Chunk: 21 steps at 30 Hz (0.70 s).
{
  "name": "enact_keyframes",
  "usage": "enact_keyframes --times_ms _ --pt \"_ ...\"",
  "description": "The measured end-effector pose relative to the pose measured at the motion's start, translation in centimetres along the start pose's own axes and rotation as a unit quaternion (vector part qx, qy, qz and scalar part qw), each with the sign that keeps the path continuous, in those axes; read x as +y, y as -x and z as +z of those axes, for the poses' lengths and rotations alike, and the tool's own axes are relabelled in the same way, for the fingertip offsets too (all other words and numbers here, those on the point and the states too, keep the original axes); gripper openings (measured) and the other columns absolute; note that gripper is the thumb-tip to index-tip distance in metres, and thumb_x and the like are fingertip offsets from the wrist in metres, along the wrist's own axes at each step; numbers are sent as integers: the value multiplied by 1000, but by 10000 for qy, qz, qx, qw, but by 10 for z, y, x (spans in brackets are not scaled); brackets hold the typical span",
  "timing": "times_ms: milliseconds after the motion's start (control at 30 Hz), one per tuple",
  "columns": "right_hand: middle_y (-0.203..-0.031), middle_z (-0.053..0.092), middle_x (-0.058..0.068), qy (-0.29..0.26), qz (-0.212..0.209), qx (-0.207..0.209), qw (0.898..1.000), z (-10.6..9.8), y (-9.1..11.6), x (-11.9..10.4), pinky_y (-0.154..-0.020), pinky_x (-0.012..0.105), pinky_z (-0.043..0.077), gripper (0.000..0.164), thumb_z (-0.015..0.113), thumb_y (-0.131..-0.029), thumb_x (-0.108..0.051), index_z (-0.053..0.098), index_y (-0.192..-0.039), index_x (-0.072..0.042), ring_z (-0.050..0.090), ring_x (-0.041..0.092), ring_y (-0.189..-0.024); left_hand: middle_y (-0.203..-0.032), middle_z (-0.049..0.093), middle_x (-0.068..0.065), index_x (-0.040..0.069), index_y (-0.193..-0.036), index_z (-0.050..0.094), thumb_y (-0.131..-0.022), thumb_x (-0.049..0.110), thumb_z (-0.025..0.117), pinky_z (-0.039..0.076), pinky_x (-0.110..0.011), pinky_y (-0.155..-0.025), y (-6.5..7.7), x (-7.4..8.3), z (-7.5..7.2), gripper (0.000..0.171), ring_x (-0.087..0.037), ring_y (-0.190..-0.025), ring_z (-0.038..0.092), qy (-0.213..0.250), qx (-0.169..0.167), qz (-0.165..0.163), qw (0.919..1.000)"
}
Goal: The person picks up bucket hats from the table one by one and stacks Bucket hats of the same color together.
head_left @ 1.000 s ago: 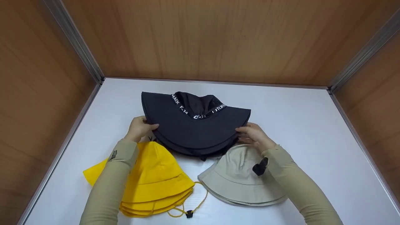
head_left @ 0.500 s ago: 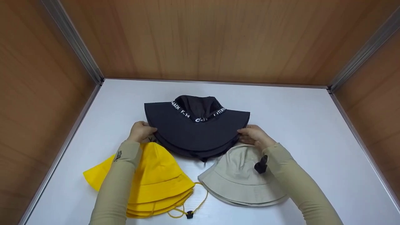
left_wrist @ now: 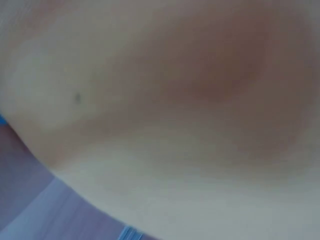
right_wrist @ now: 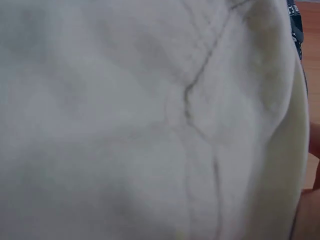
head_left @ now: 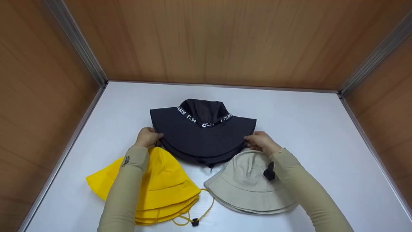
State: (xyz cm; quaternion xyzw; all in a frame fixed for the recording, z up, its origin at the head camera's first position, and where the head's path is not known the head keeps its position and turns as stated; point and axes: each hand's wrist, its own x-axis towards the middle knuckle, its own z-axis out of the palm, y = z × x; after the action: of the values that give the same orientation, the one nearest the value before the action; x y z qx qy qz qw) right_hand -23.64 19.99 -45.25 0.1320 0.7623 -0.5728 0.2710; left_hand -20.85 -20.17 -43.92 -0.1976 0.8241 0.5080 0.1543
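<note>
A black wide-brimmed hat [head_left: 206,141] with white lettering round its inner band lies at the middle of the table, its brim doubled in layers toward the person. My left hand [head_left: 147,137] pinches the brim's left edge, thumb on top. At the right edge my right hand [head_left: 262,141] pinches the brim with the thumb above and fingers below. Below the left forearm sits a stack of yellow bucket hats [head_left: 167,187]. A beige bucket hat stack [head_left: 251,183] lies by the right wrist. Skin fills most of the left wrist view; beige cloth [right_wrist: 125,125] fills the right one.
A yellow cord with a black toggle [head_left: 195,222] trails from the yellow hats between the two stacks. The white table [head_left: 305,129] is bounded by wooden panels [head_left: 219,42] at the back and both sides, with metal strips at the corners.
The black hat has come down slightly toward the table and the person, both hands moving with it and keeping their grip. The yellow and beige hats have stayed in place.
</note>
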Motion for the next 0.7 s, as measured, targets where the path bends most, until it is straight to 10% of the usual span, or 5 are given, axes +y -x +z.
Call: enact_keyframes --times_ms 700 --pt "-61 58 -5 819 -80 235 9963 4 -8 7 -54 17 46 27 60 -91 -14 46 -68 -12 55 4 -54 -73 44 -4 0 -86 45 -88 10 58 39 -25 -61 -1 -10 12 17 -16 -68 46 -755 403 334 9958"
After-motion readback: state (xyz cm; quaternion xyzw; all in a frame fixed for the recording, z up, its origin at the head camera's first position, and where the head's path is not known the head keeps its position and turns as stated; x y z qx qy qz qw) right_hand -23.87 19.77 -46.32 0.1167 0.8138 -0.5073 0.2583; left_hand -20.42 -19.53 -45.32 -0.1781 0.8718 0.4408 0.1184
